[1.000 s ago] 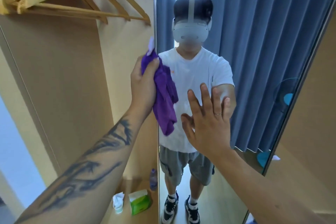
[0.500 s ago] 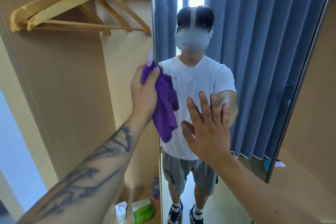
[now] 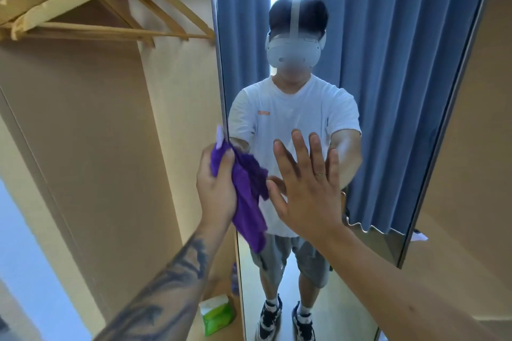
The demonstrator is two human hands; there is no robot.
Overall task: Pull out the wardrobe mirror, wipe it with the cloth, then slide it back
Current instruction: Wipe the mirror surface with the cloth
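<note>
**Cloth hand drops down the mirror's edge; the slide back looks close**

The mirror (image 3: 374, 91) stands pulled out from the wardrobe (image 3: 97, 133), filling the middle of my view, its near edge just beside my left hand (image 3: 219, 188). A second ago that hand sat higher on the edge; it has since come down. I judge the wiping done and the push back about to begin. My right hand (image 3: 307, 188) lies flat on the glass, fingers straight and spread, as it was before. My left hand clenches the purple cloth (image 3: 249, 202), which hangs bunched against the mirror's edge. Wooden hangers (image 3: 110, 3) hang above, and a green wipes pack (image 3: 217, 313) sits low inside.
</note>
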